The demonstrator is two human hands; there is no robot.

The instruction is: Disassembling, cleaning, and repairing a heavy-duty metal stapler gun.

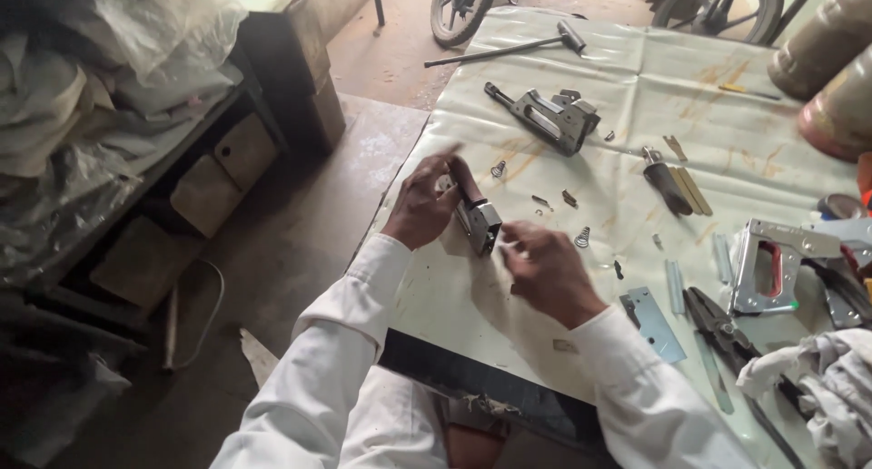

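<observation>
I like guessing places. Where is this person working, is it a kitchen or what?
Not a kitchen. It looks like a small repair workshop. The table holds taken-apart staple guns, springs and pliers, and motorbike wheels stand on the dirt floor behind. Both hands work on a small metal part.

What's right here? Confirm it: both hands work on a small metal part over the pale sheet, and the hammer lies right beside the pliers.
Not quite. In the head view the hammer lies at the far edge of the pale sheet, well away from the pliers. The left hand and right hand do work the small metal part.
</observation>
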